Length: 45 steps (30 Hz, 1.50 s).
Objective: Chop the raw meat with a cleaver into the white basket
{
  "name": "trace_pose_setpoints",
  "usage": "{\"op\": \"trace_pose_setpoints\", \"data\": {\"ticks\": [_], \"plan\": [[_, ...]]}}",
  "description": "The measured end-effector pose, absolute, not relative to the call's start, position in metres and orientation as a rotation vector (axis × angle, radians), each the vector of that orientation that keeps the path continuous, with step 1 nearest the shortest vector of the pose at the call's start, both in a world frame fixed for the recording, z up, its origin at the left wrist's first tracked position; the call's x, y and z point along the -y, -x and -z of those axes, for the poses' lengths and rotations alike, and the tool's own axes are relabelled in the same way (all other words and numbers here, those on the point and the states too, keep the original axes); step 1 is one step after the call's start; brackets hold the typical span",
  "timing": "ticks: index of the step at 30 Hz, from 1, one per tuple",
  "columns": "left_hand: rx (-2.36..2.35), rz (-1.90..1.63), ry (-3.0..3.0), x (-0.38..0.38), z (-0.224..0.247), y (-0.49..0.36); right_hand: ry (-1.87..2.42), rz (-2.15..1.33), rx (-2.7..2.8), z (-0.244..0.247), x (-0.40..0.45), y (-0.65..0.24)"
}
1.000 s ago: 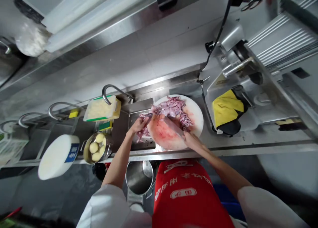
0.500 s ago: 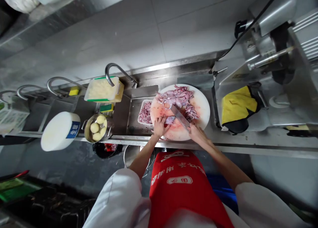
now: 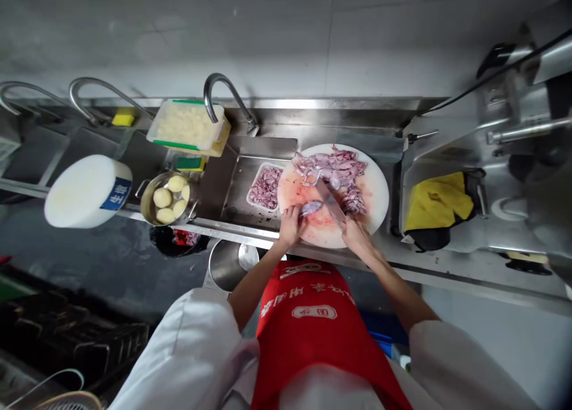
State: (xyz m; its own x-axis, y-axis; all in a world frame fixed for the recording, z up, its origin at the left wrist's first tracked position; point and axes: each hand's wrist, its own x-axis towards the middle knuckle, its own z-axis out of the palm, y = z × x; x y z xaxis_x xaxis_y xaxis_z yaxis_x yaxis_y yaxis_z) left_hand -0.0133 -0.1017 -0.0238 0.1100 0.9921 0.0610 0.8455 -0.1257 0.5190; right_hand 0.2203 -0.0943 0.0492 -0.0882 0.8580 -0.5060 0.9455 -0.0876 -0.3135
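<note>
The piece [image 3: 311,208] lies on the board [image 3: 376,186], long axis nearly left to right, just right of the left hand [image 3: 291,225], the nearer one; whether these fingers pinch it, I cannot tell. The right hand [image 3: 356,235] is clamped on the knife [image 3: 330,201].

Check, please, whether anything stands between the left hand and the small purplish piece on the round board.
Nothing visible does: the left hand is at the left end of the purplish piece. The knife in the right hand is on its other side.
</note>
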Motion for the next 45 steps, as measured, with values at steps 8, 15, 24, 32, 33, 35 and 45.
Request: {"op": "trace_pose_setpoints", "data": {"ticks": [8,15,24,32,33,35,45], "plan": [[-1.664,-0.937,-1.947,0.107,0.042,0.024,-2.127,0.802,-2.23,-0.043,0.066,-0.156],[-1.693,-0.914,-1.89,0.108,0.044,0.024,-2.219,0.68,-2.297,-0.053,0.055,-0.154],[-1.74,-0.583,-1.962,0.087,0.031,0.01,-2.004,0.737,-2.189,-0.023,0.054,-0.141],[-1.774,-0.551,-1.935,0.079,0.046,0.002,-1.902,0.77,-2.087,-0.04,0.08,-0.174],[-1.778,-0.55,-1.921,0.079,0.046,0.002,-1.889,0.781,-2.06,-0.043,0.088,-0.18],[-1.784,-0.532,-1.893,0.078,0.045,0.0,-1.878,0.784,-2.019,-0.047,0.101,-0.188],[-1.647,-0.307,-1.866,0.078,0.024,0.023,-1.955,0.824,-2.136,-0.039,0.023,-0.14]]}}
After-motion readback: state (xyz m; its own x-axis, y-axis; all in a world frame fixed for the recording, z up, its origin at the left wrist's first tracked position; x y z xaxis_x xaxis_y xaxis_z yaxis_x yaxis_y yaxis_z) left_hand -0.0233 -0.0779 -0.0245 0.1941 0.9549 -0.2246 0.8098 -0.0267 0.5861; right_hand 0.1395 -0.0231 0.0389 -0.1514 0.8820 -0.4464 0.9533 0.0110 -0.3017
